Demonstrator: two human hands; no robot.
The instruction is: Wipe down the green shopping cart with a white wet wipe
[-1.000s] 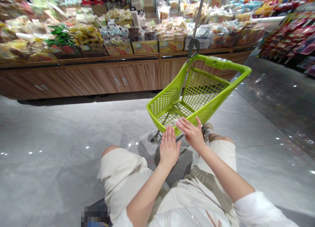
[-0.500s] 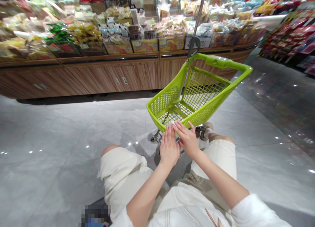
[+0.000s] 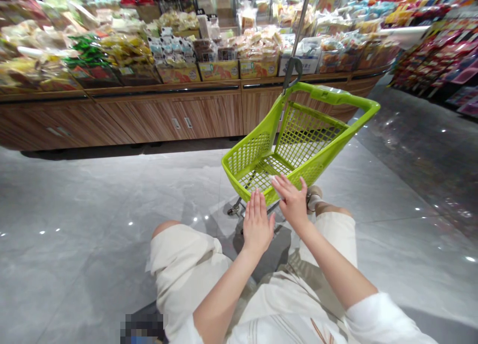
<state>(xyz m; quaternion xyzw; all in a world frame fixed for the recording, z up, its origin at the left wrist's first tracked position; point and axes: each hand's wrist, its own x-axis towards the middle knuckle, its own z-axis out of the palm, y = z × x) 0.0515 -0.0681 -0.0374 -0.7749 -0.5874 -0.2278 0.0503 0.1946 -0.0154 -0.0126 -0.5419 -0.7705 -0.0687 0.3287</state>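
A lime-green shopping cart (image 3: 324,146) with a lattice basket stands just in front of my knees, its inside bare. My left hand (image 3: 257,228) is stretched flat, fingers together and thumb apart, with the fingertips at the cart's near rim. Just to its right, my right hand (image 3: 294,203) lies over the same rim, thumb raised. A bit of white, tissue-like material (image 3: 275,178) shows at the right fingertips; most of it is hidden under them.
Behind the cart runs a wooden display counter (image 3: 209,116) heaped with packaged snacks (image 3: 259,43). More colourful packets (image 3: 429,55) fill a stand at the right. Glossy grey tiles (image 3: 93,194) cover the floor. A grey pole with a hook (image 3: 293,70) rises beside the cart handle.
My hands have moved apart. The right one slid rightward along the rim with the white material, while the left stays nearly where it was. The cart has not visibly moved.
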